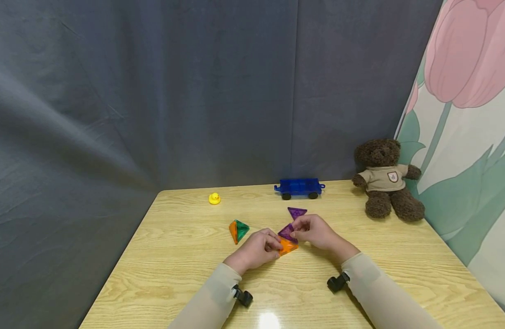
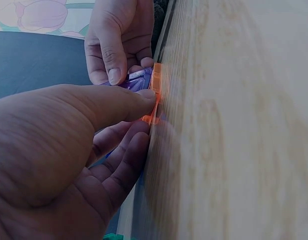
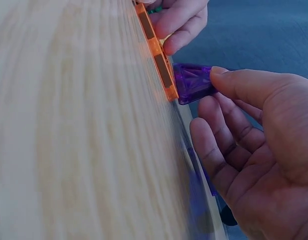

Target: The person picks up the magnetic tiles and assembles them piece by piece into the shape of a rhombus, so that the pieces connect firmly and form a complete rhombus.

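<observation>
My left hand [image 1: 256,249] holds an orange translucent magnetic tile [image 1: 288,247] low over the table, the thumb lying on it in the left wrist view. My right hand [image 1: 317,232] pinches a purple triangular magnetic tile [image 3: 193,84] between thumb and fingers. One edge of the purple tile meets the edge of the orange tile [image 3: 157,55], the purple one tilted up from it in the right wrist view. Just beyond the right hand lies a second purple triangular tile [image 1: 297,212]. Left of the hands sits a peaked piece with a green face [image 1: 242,230] and an orange face [image 1: 233,231].
A blue wheeled toy car base [image 1: 299,188] stands at the table's back edge. To its left is a small yellow rubber duck [image 1: 214,198]. A brown teddy bear [image 1: 385,178] sits at the back right by the wall. The wooden table [image 1: 154,274] meets a grey curtain behind.
</observation>
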A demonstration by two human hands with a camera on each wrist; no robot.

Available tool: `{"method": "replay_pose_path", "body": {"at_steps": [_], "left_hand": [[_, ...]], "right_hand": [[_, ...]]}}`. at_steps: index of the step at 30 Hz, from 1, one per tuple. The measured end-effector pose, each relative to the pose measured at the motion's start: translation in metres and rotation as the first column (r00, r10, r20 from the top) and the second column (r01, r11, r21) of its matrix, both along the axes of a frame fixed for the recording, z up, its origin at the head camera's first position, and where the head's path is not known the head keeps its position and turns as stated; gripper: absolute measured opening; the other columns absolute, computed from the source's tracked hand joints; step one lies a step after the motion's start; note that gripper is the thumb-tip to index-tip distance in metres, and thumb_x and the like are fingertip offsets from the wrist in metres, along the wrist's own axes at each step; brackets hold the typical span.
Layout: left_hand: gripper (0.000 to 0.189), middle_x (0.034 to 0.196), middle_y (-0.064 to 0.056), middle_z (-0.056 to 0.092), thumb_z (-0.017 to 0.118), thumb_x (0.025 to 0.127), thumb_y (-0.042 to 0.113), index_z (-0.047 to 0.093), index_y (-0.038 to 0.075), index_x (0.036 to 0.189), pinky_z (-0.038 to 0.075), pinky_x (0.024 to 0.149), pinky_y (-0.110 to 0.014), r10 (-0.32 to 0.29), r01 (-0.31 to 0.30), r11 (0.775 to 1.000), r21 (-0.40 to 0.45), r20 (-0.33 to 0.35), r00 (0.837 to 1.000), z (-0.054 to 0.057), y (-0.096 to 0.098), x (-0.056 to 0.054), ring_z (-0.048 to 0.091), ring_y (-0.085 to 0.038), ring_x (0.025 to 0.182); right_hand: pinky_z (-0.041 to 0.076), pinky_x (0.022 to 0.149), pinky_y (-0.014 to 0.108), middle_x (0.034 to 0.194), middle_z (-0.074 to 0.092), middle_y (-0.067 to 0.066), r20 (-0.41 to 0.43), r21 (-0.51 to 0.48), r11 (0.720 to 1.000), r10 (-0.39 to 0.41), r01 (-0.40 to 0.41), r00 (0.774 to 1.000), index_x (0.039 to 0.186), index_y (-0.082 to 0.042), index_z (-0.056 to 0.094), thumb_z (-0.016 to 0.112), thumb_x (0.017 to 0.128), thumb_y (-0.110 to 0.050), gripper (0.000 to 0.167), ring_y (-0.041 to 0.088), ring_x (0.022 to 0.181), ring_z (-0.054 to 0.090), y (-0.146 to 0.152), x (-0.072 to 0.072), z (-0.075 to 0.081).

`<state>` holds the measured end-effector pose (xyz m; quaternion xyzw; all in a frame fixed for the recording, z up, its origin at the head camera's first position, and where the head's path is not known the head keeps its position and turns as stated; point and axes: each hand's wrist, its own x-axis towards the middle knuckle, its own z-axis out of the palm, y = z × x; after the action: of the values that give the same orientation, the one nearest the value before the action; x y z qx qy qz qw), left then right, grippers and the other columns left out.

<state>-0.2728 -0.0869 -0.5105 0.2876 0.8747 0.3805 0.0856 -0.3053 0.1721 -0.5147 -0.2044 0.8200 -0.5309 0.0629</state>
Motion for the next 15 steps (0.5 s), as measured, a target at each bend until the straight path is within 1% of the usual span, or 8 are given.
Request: {"method": "replay_pose_path", "body": {"at_steps": [3, 7, 12, 15], "left_hand": [[0.017, 0.115, 0.011, 0.062, 0.083, 0.092, 0.009, 0.084, 0.015, 0.107, 0.054, 0.083, -0.021, -0.002, 0.002, 1.000, 0.006, 0.003, 1.000, -0.0005, -0.0003, -0.0002, 0.060, -0.004, 0.095], [0.016, 0.115, 0.011, 0.062, 0.082, 0.092, 0.010, 0.084, 0.015, 0.108, 0.054, 0.083, -0.020, -0.012, 0.013, 1.000, 0.007, -0.010, 1.000, -0.0019, -0.0004, -0.0006, 0.060, -0.003, 0.095], [0.016, 0.114, 0.012, 0.062, 0.082, 0.092, 0.010, 0.084, 0.015, 0.108, 0.054, 0.083, -0.020, -0.010, 0.010, 1.000, 0.004, -0.013, 1.000, -0.0023, -0.0004, -0.0013, 0.059, -0.003, 0.096], [0.017, 0.114, 0.012, 0.062, 0.083, 0.092, 0.009, 0.084, 0.016, 0.107, 0.054, 0.083, -0.021, -0.001, 0.001, 1.000, 0.004, -0.009, 1.000, -0.0021, -0.0002, -0.0013, 0.059, -0.003, 0.096]], "right_hand": [[0.048, 0.059, 0.024, 0.088, 0.065, 0.007, 0.002, 0.009, 1.000, 0.000, 0.000, 1.000, 0.103, -0.003, 0.074, 0.081, 0.093, -0.009, 0.014, 0.020, 0.076, 0.056, -0.0003, -0.0006, -0.0014], [0.050, 0.057, 0.026, 0.086, 0.065, 0.006, 0.017, 0.024, 1.000, -0.010, 0.009, 1.000, 0.101, -0.007, 0.074, 0.081, 0.093, -0.011, 0.011, 0.020, 0.071, 0.057, -0.0004, -0.0016, -0.0033], [0.053, 0.054, 0.030, 0.085, 0.066, 0.007, 0.032, 0.025, 1.000, 0.006, -0.007, 0.999, 0.102, -0.006, 0.075, 0.080, 0.095, -0.013, 0.011, 0.020, 0.066, 0.058, 0.0000, -0.0024, -0.0063], [0.054, 0.060, 0.029, 0.089, 0.068, 0.006, 0.034, 0.032, 0.999, 0.024, -0.025, 0.999, 0.103, -0.006, 0.077, 0.080, 0.094, -0.011, 0.011, 0.021, 0.072, 0.060, 0.0003, -0.0017, -0.0046]]}}
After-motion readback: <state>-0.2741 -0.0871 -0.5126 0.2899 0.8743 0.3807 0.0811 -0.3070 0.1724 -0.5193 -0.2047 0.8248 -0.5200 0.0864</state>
